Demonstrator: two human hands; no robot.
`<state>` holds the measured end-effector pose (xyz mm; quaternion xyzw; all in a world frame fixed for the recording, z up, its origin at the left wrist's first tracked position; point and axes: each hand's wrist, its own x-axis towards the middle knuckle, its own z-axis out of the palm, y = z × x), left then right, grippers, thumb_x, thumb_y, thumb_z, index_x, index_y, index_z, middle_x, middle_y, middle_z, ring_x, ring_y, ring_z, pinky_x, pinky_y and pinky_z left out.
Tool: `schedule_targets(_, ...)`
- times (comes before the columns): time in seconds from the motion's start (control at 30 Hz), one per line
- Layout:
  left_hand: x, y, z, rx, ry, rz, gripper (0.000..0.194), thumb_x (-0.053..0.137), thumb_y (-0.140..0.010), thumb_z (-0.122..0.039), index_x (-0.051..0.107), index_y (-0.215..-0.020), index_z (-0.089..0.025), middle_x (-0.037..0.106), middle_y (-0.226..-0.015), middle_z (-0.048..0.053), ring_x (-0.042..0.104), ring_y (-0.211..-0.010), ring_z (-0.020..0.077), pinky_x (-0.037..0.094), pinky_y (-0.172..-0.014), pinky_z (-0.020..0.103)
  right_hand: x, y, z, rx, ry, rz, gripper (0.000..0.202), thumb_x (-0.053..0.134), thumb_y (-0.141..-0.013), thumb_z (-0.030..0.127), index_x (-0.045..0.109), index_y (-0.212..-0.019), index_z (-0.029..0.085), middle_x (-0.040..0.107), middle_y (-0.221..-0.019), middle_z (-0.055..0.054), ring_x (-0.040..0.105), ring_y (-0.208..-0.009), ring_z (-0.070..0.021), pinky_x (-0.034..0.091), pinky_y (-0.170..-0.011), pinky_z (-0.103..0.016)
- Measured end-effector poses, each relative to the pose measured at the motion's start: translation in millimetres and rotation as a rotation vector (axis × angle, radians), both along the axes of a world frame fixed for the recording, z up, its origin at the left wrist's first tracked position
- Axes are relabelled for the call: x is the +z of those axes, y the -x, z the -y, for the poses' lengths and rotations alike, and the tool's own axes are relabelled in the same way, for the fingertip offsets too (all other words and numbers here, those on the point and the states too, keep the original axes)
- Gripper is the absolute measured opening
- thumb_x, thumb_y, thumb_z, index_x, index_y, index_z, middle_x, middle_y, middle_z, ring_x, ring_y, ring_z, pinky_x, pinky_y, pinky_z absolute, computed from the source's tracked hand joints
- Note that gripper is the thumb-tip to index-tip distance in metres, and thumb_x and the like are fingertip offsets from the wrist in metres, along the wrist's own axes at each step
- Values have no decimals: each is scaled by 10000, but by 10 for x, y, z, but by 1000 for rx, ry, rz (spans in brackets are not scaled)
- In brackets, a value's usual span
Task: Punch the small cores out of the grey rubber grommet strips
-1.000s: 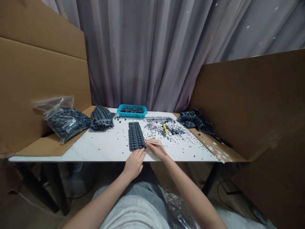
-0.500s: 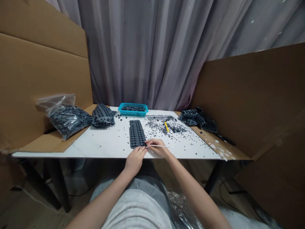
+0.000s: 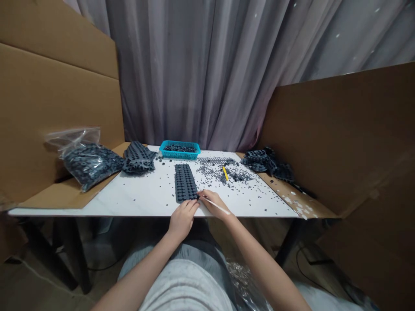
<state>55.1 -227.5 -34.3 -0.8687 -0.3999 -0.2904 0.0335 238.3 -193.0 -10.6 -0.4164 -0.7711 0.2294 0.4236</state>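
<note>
One thin white stick [image 3: 216, 204]: gripped by right hand [image 3: 215, 197]
Dark rubbery studded sheet [image 3: 185, 183]: just left, lengthwise away; left hand [image 3: 181, 219] touching, grip unclear

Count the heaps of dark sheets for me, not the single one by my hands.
2. The left heap lies between the clear bag and the blue basket; the right heap lies by the right cardboard wall. Others may be hidden.

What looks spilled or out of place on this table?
Small dark bits lie strewn across the white tabletop, thickest around the yellow strip, looking spilled or discarded. Pale flakes litter the cardboard at right, like torn surface.
</note>
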Motion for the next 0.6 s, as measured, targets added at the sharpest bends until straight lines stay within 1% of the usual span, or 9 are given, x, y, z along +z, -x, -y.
schedule_targets(0.13,1,3,-5,0,-13,-11,569,476,-709,69,581,-1212,-177,590,-1266,60,520,-1125,245,461,-948,382,-12,-14,-49,-58,2,-58,160,511,-881,324,601,-876,192,673,-1069,-107,644,-959,-233,491,-866,-399)
schedule_targets(0.2,-10,10,-9,-8,-21,-19,571,471,-719,65,574,-1223,-183,583,-1276,59,516,-1133,244,452,-960,386,-15,-19,-61,-31,28,-88,182,533,-875,359,597,-880,188,683,-1053,-110,663,-919,-222,515,-822,-380)
schedule_targets(0.27,-23,16,-11,-14,-28,-25,568,466,-727,61,572,-1228,-185,582,-1278,61,511,-1144,244,441,-974,392,-8,-20,-59,27,59,-112,222,570,-856,401,601,-864,181,694,-1031,-115,675,-917,-219,532,-796,-362)
schedule_targets(0.4,-42,23,-13,-12,-33,-31,557,459,-733,50,569,-1231,-175,584,-1275,64,504,-1156,253,426,-987,399,17,-23,-38,112,103,-140,297,621,-817,462,619,-819,165,694,-1041,-139,666,-990,-237,537,-827,-369)
schedule_targets(0.5,-50,24,-14,-13,-31,-33,570,459,-729,45,561,-1242,-181,580,-1282,60,502,-1162,248,419,-996,397,15,-25,-37,124,111,-144,312,618,-818,475,623,-816,163,702,-1023,-141,664,-1004,-242,533,-845,-379)
schedule_targets(0.6,-57,23,-15,-14,-27,-34,588,468,-716,46,556,-1250,-185,575,-1290,60,498,-1173,241,412,-1005,393,1,-24,-37,112,102,-125,311,589,-837,476,616,-827,167,711,-1007,-133,677,-970,-235,539,-822,-375)
